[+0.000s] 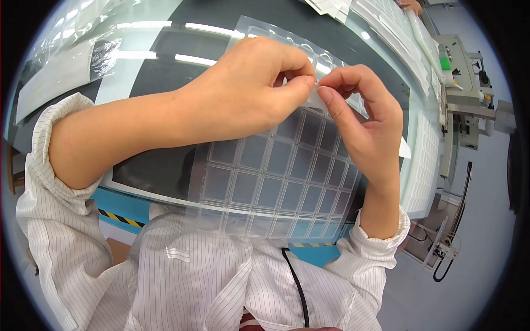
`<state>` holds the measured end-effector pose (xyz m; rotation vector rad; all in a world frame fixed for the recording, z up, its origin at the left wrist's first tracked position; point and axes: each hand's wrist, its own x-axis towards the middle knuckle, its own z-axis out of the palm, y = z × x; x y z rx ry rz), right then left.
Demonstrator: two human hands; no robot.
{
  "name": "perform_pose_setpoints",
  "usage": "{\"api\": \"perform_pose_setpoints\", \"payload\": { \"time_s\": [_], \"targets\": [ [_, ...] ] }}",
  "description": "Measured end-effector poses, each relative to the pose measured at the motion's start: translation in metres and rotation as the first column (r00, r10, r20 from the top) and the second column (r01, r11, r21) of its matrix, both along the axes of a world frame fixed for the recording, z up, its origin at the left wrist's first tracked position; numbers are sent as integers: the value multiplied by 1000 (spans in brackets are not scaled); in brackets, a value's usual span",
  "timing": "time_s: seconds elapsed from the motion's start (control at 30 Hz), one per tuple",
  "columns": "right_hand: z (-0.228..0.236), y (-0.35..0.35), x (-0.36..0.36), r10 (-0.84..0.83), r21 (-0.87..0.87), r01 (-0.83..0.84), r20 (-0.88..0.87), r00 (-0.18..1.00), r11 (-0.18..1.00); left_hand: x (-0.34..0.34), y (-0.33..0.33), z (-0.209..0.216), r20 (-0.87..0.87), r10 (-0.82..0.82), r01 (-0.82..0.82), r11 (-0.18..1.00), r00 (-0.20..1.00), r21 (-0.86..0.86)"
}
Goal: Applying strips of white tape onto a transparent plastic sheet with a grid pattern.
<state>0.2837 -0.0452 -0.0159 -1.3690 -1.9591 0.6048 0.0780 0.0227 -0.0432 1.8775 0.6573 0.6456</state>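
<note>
My left hand [248,88] and my right hand [367,118] meet above the far part of a clear plastic tray [237,186]. Thumb and forefinger of each hand are pinched close together, fingertips nearly touching. Between them is a small translucent piece of film [315,101], its lower part hanging below the fingertips. How much of it lies inside each pinch is hidden. The tray is split into rows of rectangular pockets, and its near edge reaches past the table edge towards me. My hands and wrists cover several far pockets.
The tray lies on a dark, glossy table top [157,171]. At the left are clear plastic bags with a white sheet [58,83]. White trays [386,38] line the right side. Beyond stands a grey bench machine [466,71], and another person's hand [411,5] shows at the top.
</note>
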Motion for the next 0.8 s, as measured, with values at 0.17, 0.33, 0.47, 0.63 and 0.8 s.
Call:
{"api": "perform_pose_setpoints", "payload": {
  "time_s": [0.17, 0.33, 0.47, 0.63, 0.8],
  "targets": [
    [-6, 5, -5, -1, 343, -58, 170, 986, 937, -1, 2, 3, 13, -1, 2, 996, 1000, -94],
    [13, 29, 13, -5, -89, -13, -197, 980, 996, -4, 6, 0, -40, 35, -31, 995, 999, 93],
    [11, 60, 22, -174, -372, 137, -65, 983, 918, -1, 7, -13, 23, 8, -17, 895, 1000, 446],
    [-8, 76, 35, -135, -392, 96, -74, 988, 915, 0, 7, -16, -67, -3, 39, 836, 998, 548],
    [-8, 80, 36, -60, -400, 39, -41, 997, 916, 3, 8, -22, 35, 22, -38, 819, 999, 572]
  ]
}}
